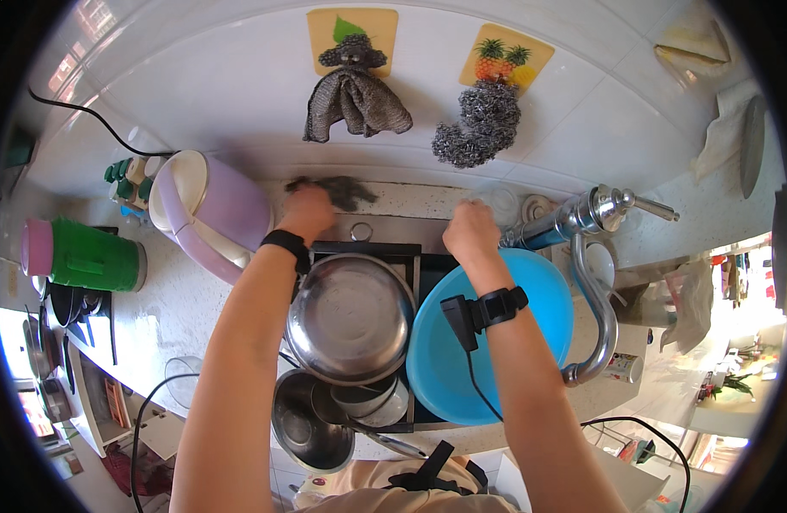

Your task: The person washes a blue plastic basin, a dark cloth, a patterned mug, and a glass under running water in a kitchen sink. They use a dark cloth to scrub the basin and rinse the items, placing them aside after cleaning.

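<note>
My left hand [307, 208] is curled around a dark grey cloth [347, 192] on the speckled ledge behind the sink. Part of the cloth trails out to the right of the fingers. My right hand [471, 231], its fingers bent in, is over the far rim of a blue plastic basin [528, 333], beside a clear glass container [501, 204]. Whether it grips anything is hidden. Between my forearms an upturned stainless steel bowl [351, 317] covers part of the sink. Nearer me are a metal bowl [310, 436] and a long-handled ladle [393, 441].
A chrome faucet [592, 282] curves along the basin's right side. On the left stand a purple electric kettle [230, 199] and a green-covered flask [92, 256]. A grey mesh cloth [355, 106] and a steel wool scourer [483, 122] hang from wall hooks.
</note>
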A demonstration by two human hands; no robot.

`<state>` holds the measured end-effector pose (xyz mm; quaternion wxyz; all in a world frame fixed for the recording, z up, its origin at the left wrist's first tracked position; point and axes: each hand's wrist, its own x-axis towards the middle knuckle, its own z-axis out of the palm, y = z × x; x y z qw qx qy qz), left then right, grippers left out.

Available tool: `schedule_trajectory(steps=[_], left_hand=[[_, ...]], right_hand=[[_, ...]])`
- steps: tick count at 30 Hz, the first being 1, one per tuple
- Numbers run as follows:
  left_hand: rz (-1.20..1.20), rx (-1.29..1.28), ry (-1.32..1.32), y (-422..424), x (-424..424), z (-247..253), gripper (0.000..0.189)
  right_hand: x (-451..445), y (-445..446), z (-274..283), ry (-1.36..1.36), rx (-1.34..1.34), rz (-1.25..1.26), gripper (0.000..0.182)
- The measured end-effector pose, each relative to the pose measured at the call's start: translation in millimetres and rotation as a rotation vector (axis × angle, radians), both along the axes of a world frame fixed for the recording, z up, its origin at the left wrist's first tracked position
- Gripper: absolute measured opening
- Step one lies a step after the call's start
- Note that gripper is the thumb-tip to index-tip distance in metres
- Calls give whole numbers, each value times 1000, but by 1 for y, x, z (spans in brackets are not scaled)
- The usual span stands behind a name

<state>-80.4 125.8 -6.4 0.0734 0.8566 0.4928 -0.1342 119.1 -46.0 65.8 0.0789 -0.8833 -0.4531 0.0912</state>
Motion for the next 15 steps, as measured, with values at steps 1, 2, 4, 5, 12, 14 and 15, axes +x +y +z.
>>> schedule_trajectory(steps=[1,2,4,5,12,14,15], left_hand=[[36,94,34,11,-21,-21,37],[57,183,62,16,-28,-33,38],[34,-2,50,22,-12,-27,34],[26,-93,46,22,-2,-24,33],[-291,-90,-140,-59,113,7,21],[-373,-96,-247,-66,123,7,22],[-457,-88,-284,-65,126,8,22]], right_hand=[[-5,2,7,-14,22,-37,23],[-6,2,10,-32,37,-89,24],[-3,1,7,-19,86,-91,28],[-2,1,4,-10,111,-89,29],[-1,21,-30,250,52,19,33],[-3,25,-38,300,92,28,32],[-2,27,-42,317,113,15,34]])
